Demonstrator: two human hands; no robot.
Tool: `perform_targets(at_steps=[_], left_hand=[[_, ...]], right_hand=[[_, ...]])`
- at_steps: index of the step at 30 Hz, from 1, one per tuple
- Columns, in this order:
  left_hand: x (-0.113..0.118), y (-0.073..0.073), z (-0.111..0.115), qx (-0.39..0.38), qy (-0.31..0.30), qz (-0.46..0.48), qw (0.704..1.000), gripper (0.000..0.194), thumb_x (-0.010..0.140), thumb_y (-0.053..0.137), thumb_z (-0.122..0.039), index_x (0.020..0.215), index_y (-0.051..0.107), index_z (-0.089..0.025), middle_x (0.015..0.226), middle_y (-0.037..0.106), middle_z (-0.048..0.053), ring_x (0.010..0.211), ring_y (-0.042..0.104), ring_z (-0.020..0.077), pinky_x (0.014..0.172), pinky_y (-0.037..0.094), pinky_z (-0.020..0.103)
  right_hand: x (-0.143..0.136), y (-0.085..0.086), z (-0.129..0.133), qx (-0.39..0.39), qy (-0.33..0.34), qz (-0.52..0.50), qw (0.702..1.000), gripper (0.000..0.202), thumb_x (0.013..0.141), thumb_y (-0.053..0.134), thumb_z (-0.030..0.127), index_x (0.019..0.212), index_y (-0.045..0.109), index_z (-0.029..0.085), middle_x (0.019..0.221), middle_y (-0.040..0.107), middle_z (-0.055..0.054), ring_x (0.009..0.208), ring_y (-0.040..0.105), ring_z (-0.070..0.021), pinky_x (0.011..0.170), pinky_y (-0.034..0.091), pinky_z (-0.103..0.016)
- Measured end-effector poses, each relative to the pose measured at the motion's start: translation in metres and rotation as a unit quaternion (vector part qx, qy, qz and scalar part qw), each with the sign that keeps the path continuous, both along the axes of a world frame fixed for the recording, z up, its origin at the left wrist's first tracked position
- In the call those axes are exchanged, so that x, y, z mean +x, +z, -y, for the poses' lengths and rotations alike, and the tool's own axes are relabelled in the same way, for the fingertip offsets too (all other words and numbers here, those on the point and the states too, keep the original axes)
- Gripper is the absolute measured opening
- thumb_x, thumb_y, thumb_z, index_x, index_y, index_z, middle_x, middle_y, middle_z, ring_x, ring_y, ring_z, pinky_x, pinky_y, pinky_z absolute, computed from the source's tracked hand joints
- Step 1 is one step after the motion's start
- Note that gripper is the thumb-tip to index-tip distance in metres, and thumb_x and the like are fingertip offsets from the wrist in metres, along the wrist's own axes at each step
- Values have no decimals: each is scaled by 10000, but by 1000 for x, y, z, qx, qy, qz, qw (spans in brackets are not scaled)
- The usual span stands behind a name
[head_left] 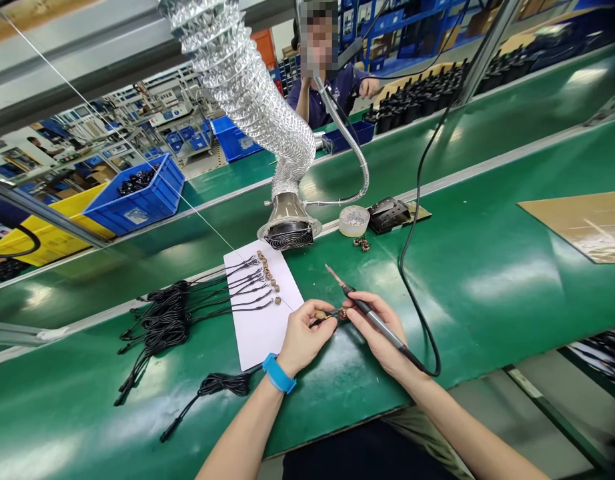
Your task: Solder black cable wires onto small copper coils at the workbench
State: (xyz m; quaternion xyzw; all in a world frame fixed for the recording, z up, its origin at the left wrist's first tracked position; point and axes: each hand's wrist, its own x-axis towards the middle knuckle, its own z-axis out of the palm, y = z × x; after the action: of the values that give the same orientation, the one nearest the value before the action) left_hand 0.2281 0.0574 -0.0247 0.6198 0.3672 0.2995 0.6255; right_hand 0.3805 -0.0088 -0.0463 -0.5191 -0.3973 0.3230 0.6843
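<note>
Between finger and thumb, my left hand (310, 339) pinches the end of a black cable (225, 383), whose coil lies on the green bench to the left. My right hand (380, 330) carries a soldering iron (375, 320), its tip pointing up and away to the left. Its fingertips also touch a small copper-coloured part (342, 313) at the cable's end. Beyond my left hand is a white sheet (257, 333). On it rest several cable ends with small brass-coloured parts (270, 277), their bundled black cables (167, 317) stretching leftward.
A fume extractor hood (289, 223) hangs from a silver duct (257, 87) above the bench. Behind my hands sit a round tub (354, 221), a black holder (389, 215) and loose copper parts (361, 245). Cardboard (582, 223) lies right. A co-worker (327, 93) sits opposite.
</note>
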Motion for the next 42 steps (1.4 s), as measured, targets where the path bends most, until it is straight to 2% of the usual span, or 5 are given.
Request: perform_targets(at_steps=[8,18,24,31,42], left_hand=[[3,-2,-1,9,-3,-2,1000,194,866,692,-332,908,661,-145,769,649,23,653,544,105,614,420,218],[3,-1,2,4,2,17,1000,417,751,831,-292,1116,671,-169,840,673,27,755,622,129,720,510,237],[2,2,3,60,-7,-31,998,295,810,782,-376,1007,751,-160,961,749,87,730,639,153,676,517,257],[-8,-1,-11,200,-41,-227,952,123,850,724,-286,938,754,-207,890,762,40,769,664,183,718,478,273],[-21,4,-18,113,-34,-210,971,391,765,791,-358,1092,671,-182,760,640,4,693,568,148,654,429,244]], right_hand=[[-2,-3,3,20,-35,74,996,213,889,694,316,1085,682,234,972,708,-39,886,698,-153,797,594,-274],[0,-6,1,-58,42,-60,996,334,875,713,397,1170,642,258,1047,701,-50,947,687,-169,843,591,-282],[-1,-5,0,-63,93,-33,993,359,886,693,410,1209,625,269,1075,692,-50,942,682,-170,830,591,-292],[-2,-10,1,-46,-45,-11,998,312,914,659,416,1177,632,249,1054,696,-54,863,729,-175,819,604,-335],[0,-3,9,-41,-84,21,995,250,944,626,391,1149,650,251,940,686,-27,731,693,-131,699,589,-275]])
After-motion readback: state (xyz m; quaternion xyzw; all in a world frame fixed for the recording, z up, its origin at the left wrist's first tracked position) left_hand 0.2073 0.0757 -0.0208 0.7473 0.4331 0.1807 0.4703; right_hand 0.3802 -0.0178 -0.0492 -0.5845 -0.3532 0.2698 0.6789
